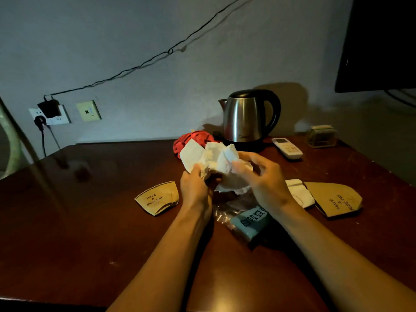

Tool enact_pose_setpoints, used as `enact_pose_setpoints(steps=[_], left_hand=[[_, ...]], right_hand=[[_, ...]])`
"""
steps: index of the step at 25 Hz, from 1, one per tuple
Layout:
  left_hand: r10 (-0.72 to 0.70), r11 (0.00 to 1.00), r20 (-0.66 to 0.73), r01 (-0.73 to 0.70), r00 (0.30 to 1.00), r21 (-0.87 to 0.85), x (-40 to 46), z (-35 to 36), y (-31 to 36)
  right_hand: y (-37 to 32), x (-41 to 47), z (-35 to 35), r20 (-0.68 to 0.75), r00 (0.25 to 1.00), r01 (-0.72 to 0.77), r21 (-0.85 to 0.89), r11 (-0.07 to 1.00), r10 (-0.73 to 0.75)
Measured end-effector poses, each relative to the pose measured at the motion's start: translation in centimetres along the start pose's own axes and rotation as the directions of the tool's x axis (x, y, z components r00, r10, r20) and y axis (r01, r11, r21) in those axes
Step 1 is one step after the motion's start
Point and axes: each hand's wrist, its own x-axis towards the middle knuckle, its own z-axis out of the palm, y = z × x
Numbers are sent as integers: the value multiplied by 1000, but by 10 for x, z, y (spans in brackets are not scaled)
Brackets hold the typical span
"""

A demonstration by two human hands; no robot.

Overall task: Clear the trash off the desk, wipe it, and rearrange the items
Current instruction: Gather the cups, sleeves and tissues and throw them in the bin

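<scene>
Above the middle of the dark brown desk point(90, 221), both hands hold a bundle of crumpled white tissue paper point(213, 158). My left hand point(194, 188) grips its lower left part. My right hand point(265, 176) pinches its right side with thumb and fingers. Under the hands lies a clear plastic wrapper with a blue pack point(249, 221). A flattened brown paper cup sleeve point(157, 198) lies to the left. A second brown sleeve point(335, 199) and a folded white paper point(299, 192) lie to the right.
A steel kettle point(245, 118) stands on its base at the back, with a red cloth point(193, 138) to its left and a white remote point(287, 147) to its right. A small clear holder point(322, 136) sits at the back right. Wall sockets point(50, 114) with plugs are at left.
</scene>
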Motion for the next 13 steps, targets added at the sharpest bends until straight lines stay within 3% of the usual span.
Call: enact_pose_setpoints(steps=[2, 3, 5, 7, 10, 13], left_hand=[[17, 999, -42, -16, 999, 32, 2, 0, -1], [46, 995, -65, -40, 997, 91, 2, 0, -2], [124, 973, -85, -104, 989, 208, 1, -3, -3], [197, 942, -57, -173, 979, 287, -1, -5, -2], [344, 838, 5, -310, 939, 449, -9, -8, -5], [396, 776, 70, -375, 915, 508, -17, -5, -3]], right_hand=[[9, 3, 2, -61, 986, 133, -301, 944, -158], [11, 4, 2, -118, 973, 149, -342, 928, -200], [10, 6, 1, -246, 958, 86, -249, 965, -149], [10, 10, -4, -344, 939, -31, -76, 997, 3], [0, 14, -8, -369, 908, -153, 146, 977, 197], [-20, 18, -15, -380, 890, -199, 177, 964, 253]])
